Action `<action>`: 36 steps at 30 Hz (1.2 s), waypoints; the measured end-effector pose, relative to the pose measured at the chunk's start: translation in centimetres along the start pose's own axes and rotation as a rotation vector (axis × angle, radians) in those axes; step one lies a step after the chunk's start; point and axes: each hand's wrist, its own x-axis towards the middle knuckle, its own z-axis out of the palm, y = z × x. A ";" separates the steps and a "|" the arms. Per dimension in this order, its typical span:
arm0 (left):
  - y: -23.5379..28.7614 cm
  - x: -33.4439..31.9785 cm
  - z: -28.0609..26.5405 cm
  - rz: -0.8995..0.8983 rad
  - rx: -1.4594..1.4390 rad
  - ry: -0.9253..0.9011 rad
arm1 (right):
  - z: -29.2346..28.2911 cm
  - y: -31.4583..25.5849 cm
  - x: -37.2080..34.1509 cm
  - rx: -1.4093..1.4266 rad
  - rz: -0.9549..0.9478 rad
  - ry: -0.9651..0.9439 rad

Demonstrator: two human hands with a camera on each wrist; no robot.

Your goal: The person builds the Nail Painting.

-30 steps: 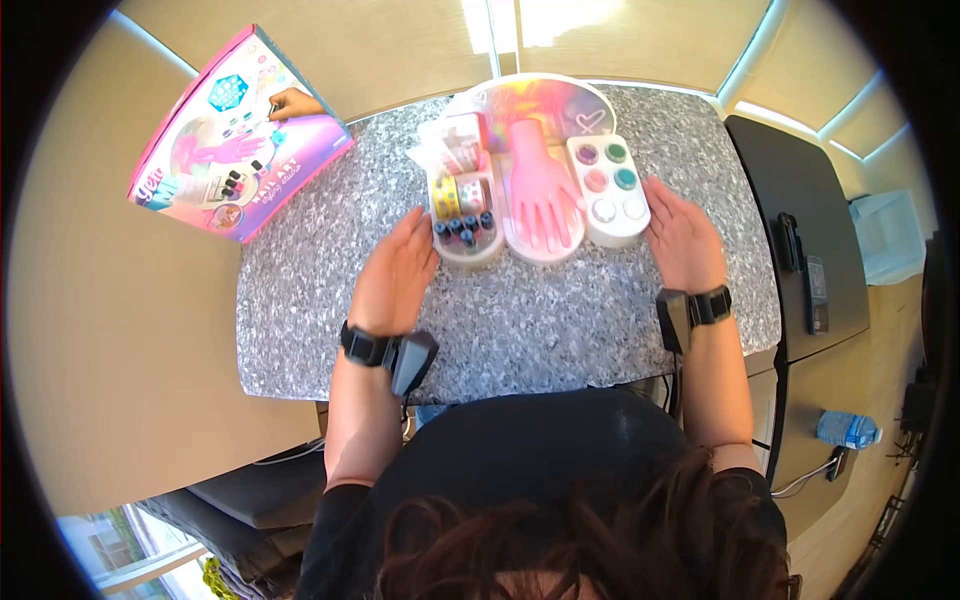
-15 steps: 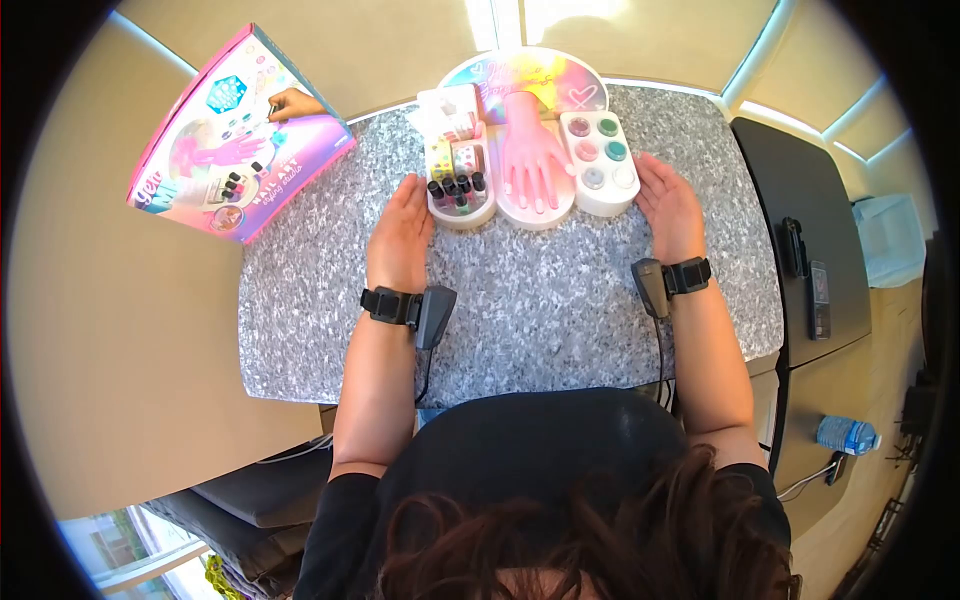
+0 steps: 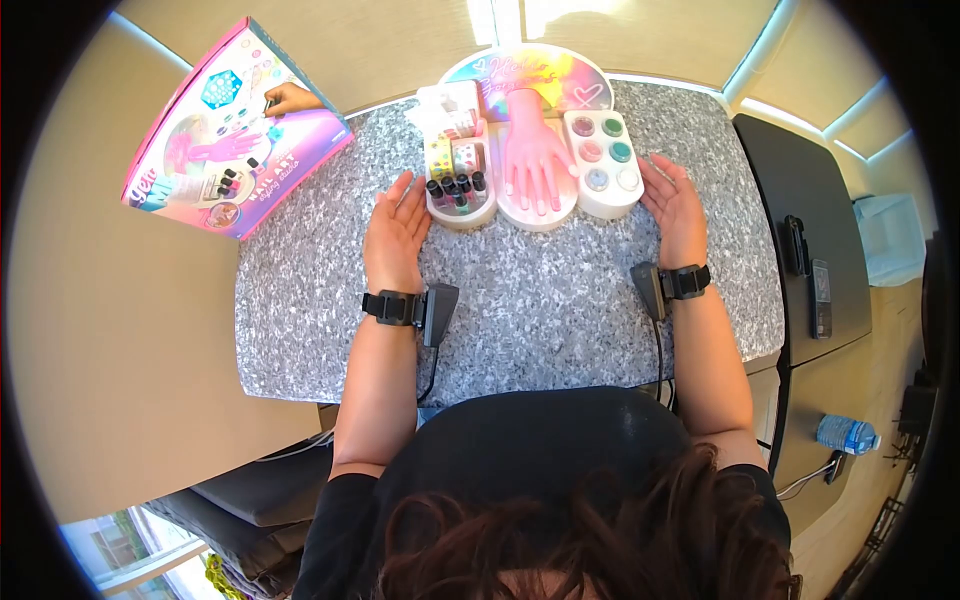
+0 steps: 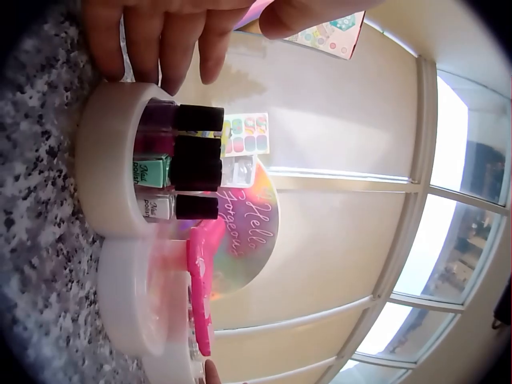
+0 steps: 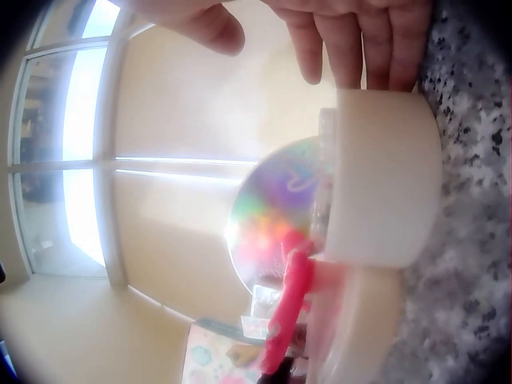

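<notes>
A white nail art set [image 3: 538,215] stands on the speckled grey countertop, with a pink model hand [image 3: 535,150] palm down in its middle section. Small nail polish bottles [image 3: 462,188] with black caps fill the front of its left section, and several round glitter pots [image 3: 591,151] sit in the right one. Behind rises a rainbow backboard [image 3: 540,68]. My left hand [image 3: 396,238] lies beside the left section, fingers straight and fingertips near its side wall. On the other side my right hand [image 3: 680,215] is likewise held straight-fingered, close by the right section's wall [image 5: 384,176].
A colourful box [image 3: 235,140] stands at the back left of the countertop [image 3: 540,310]. To the right is a dark cabinet [image 3: 800,250] with small black items on top. A water bottle [image 3: 848,432] and a pale blue bin [image 3: 890,240] are farther right.
The nail art set has slid away from the body toward the back of the countertop, both hands moving along at its sides. Since then the hands have turned slightly outward.
</notes>
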 end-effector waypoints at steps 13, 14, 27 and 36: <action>-0.2 -0.4 0.1 0.027 0.057 -0.018 | -0.1 0.1 -0.6 0.006 -0.005 -0.005; -0.3 -0.4 0.1 0.027 0.054 -0.021 | -0.2 0.2 -0.6 0.006 -0.010 -0.004; -0.4 -0.3 0.0 0.014 0.044 -0.012 | -0.1 -0.2 -1.0 -0.058 -0.036 -0.054; -0.4 -0.2 -0.1 -0.025 0.002 0.017 | -1.8 -2.1 0.0 0.031 0.093 -0.019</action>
